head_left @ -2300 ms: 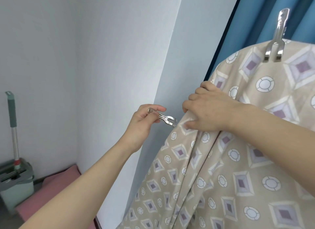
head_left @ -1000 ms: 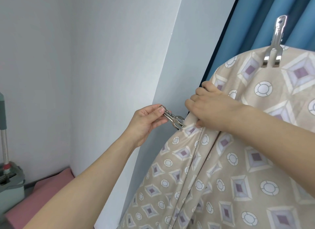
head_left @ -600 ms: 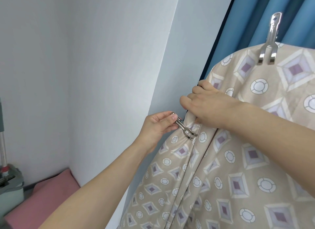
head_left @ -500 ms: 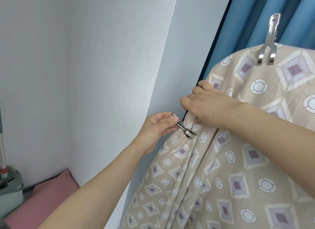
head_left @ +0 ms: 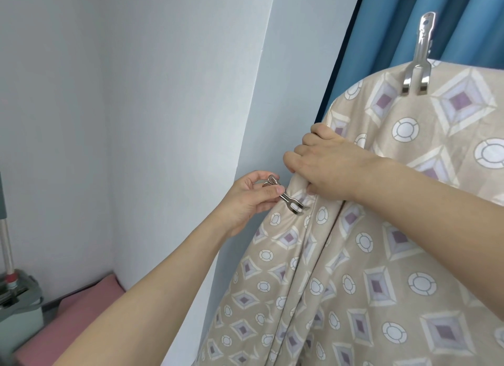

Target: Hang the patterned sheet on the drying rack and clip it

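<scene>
Currently, left hand (head_left: 249, 199): pinches metal clip (head_left: 286, 198) onto sheet edge.
Right hand (head_left: 324, 166): grips gathered patterned sheet (head_left: 381, 256).

Drying rack itself hidden under patterned sheet (head_left: 381, 256); only draped outline shows. Sheet cut off by right and bottom edges. Right hand (head_left: 327, 169) fingertips curl out of sight behind gathered sheet edge. Metal clip (head_left: 289, 202) rear part covered by left hand (head_left: 245, 199); whether its prongs bite fabric unclear. Mop bucket (head_left: 19, 297) cut by left edge.
</scene>
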Available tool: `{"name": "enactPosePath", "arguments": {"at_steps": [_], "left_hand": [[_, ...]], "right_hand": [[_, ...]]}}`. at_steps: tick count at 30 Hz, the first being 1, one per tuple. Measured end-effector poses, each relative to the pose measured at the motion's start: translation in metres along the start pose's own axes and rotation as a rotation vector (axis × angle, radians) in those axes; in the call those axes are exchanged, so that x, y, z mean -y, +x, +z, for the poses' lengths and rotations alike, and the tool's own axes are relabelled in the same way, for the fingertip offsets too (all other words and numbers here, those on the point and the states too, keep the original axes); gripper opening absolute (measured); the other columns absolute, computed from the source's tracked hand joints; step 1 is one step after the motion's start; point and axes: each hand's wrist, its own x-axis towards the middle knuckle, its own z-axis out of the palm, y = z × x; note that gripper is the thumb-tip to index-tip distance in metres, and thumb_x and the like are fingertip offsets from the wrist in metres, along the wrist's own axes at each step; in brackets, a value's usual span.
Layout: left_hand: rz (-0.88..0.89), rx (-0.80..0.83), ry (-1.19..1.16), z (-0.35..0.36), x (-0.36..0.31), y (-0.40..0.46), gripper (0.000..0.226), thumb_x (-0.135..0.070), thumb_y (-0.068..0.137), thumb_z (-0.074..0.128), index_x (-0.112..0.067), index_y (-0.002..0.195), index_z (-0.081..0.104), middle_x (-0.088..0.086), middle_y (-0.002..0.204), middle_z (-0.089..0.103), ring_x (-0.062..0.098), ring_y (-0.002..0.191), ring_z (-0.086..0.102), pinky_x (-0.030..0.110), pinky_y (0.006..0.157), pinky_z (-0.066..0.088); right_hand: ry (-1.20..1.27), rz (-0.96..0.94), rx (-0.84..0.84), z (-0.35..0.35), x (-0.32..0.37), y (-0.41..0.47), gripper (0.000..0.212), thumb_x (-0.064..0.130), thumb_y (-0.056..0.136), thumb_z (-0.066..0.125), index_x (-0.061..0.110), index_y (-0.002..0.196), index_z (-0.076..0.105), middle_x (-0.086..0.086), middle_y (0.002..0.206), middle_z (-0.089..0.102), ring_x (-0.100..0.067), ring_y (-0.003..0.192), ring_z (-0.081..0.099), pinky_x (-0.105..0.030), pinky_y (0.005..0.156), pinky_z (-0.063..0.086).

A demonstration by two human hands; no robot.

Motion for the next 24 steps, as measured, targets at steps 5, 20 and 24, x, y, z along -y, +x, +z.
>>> {"name": "enactPosePath", "arguments": {"at_steps": [5, 20, 24], "left_hand": [[-0.011, -0.032, 0.014, 0.003, 0.001, 0.000, 0.033, 0.000, 0.086, 0.069, -0.005, 0.116, 0.057, 0.006, 0.086, 0.069, 0.020, 0.076, 0.067, 0.030, 0.079, 0.056], [0.081, -0.216, 0.166, 0.013, -0.010, -0.006, 0.027, -0.016, 0.099, 0.053, 0.002, 0.119, 0.057, 0.013, 0.110, 0.068, 0.022, 0.090, 0.065, 0.035, 0.088, 0.056], [0.162, -0.290, 0.214, 0.019, -0.016, -0.004, 0.025, -0.016, 0.101, 0.051, 0.001, 0.116, 0.058, 0.015, 0.111, 0.067, 0.023, 0.094, 0.067, 0.035, 0.089, 0.054]], "right_hand": [[0.040, 0.004, -0.049, 0.002, 0.000, -0.003, 0.026, 0.025, 0.089, 0.052, 0.019, 0.113, 0.044, 0.004, 0.100, 0.054, -0.021, 0.104, 0.046, -0.036, 0.110, 0.019], [0.260, 0.171, -0.487, 0.013, 0.010, -0.042, 0.048, 0.016, 0.066, 0.072, 0.004, 0.112, 0.065, -0.015, 0.120, 0.064, -0.034, 0.118, 0.058, -0.050, 0.107, 0.037], [0.329, 0.204, -0.454, 0.009, 0.011, -0.046, 0.048, 0.015, 0.069, 0.069, 0.004, 0.116, 0.062, -0.015, 0.123, 0.062, -0.034, 0.120, 0.056, -0.048, 0.109, 0.035]]}}
